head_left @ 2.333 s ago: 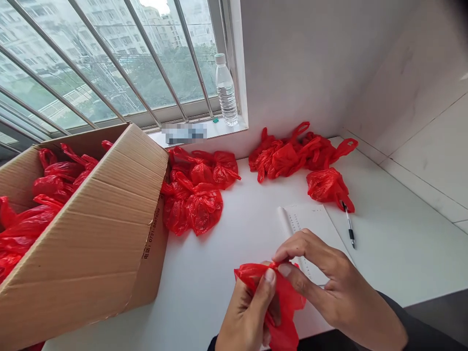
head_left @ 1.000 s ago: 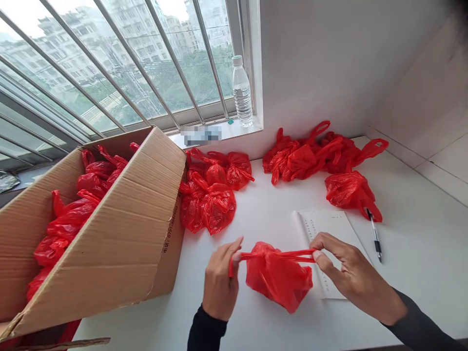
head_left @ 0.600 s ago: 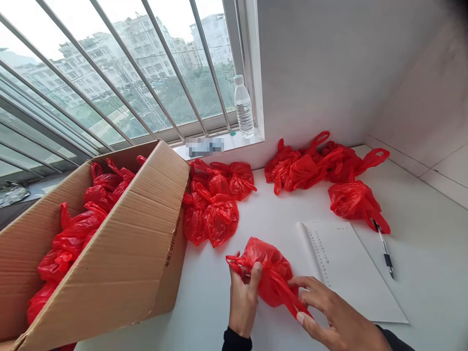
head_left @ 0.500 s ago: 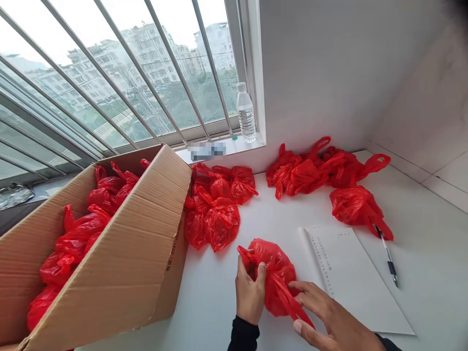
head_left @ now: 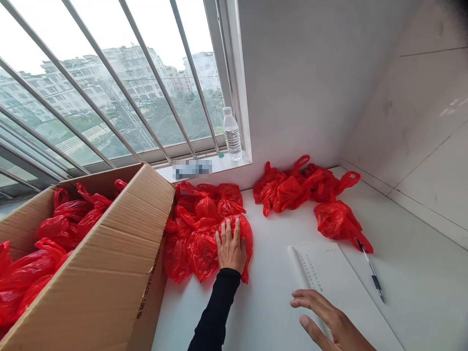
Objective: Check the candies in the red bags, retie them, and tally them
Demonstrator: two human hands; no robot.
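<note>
My left hand [head_left: 232, 248] lies with its fingers stretched out on top of a red plastic bag [head_left: 246, 234]. That bag sits against a cluster of knotted red bags [head_left: 203, 251] beside the cardboard box; what is inside them cannot be made out. Over the lower left part of an open notepad [head_left: 340, 273], my right hand [head_left: 329, 319] hovers with thumb and fingers apart, holding nothing. The notepad's page carries a column of small handwriting along its left side.
An open cardboard box [head_left: 109, 253] holding several red bags stands at the left. More red bags [head_left: 292, 187] lie along the wall, and one [head_left: 338, 222] touches a pen [head_left: 373, 275]. A water bottle [head_left: 232, 136] stands on the sill by the barred window.
The red bag held between both hands has moved left and away, to the cluster by the box. My left hand now rests flat on it; my right hand has let go.
</note>
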